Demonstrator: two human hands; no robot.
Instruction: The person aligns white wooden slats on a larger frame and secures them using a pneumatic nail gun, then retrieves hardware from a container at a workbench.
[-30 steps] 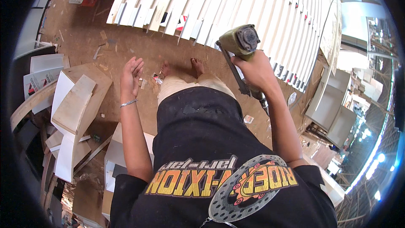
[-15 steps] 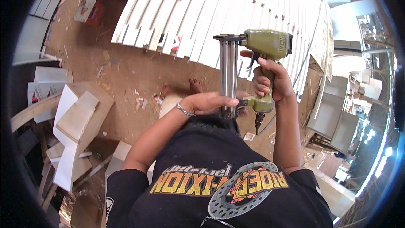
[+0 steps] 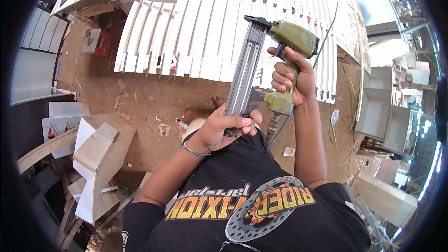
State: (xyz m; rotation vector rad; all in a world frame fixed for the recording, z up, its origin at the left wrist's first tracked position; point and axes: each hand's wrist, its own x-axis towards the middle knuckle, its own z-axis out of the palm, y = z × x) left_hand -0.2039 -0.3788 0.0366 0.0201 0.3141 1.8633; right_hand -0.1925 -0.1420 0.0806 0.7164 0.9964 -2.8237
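The right hand (image 3: pixel 301 77), fully closed, is gripping an olive-green, pistol-shaped nail gun (image 3: pixel 295 37) right of the frame's centre. The left hand (image 3: pixel 219 128), partly closed, is clasping the lower end of its long, silver metal magazine (image 3: pixel 247 67) near frame centre. Beyond, long, narrow white strips (image 3: pixel 188 32) are lying side by side across the upper centre.
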